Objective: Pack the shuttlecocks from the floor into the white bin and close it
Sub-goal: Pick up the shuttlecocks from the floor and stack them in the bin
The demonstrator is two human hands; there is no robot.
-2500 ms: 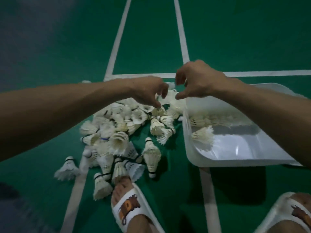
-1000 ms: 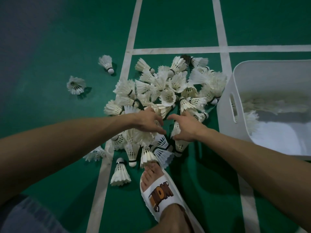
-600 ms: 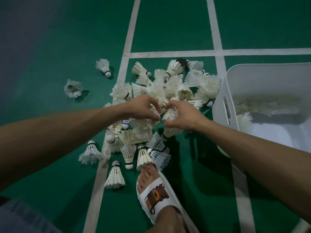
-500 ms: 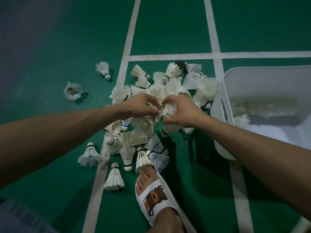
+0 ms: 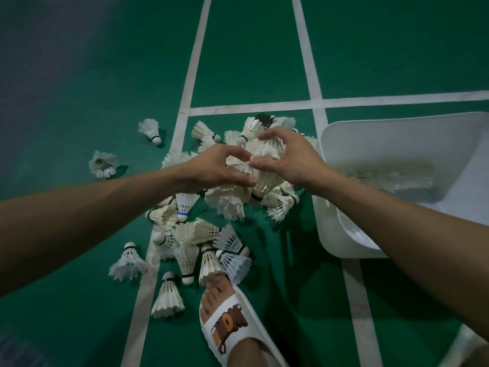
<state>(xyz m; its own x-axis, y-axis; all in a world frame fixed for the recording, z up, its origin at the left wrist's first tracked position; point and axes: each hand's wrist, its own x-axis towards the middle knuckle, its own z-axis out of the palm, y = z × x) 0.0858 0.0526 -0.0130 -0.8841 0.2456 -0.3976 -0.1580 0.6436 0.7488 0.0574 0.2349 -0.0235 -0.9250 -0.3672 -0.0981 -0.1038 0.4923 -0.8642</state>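
Between my left hand [image 5: 215, 169] and my right hand [image 5: 287, 158] I hold a bunch of white shuttlecocks [image 5: 246, 178], lifted above the floor, fingers of both hands curled round it. More shuttlecocks [image 5: 195, 239] lie in a loose pile on the green floor below and in front of my hands. The white bin [image 5: 370, 144] stands open just right of my right hand, with several shuttlecocks [image 5: 391, 176] inside along its far side. No lid is in view.
Two stray shuttlecocks [image 5: 103, 164] lie apart at the left of the pile, another [image 5: 167, 298] near my white slipper [image 5: 230, 324]. White court lines cross the green floor [image 5: 251, 62]. Open floor lies ahead and to the left.
My hands have closed round a bunch of shuttlecocks and raised it off the pile, moving a little up and right toward the bin.
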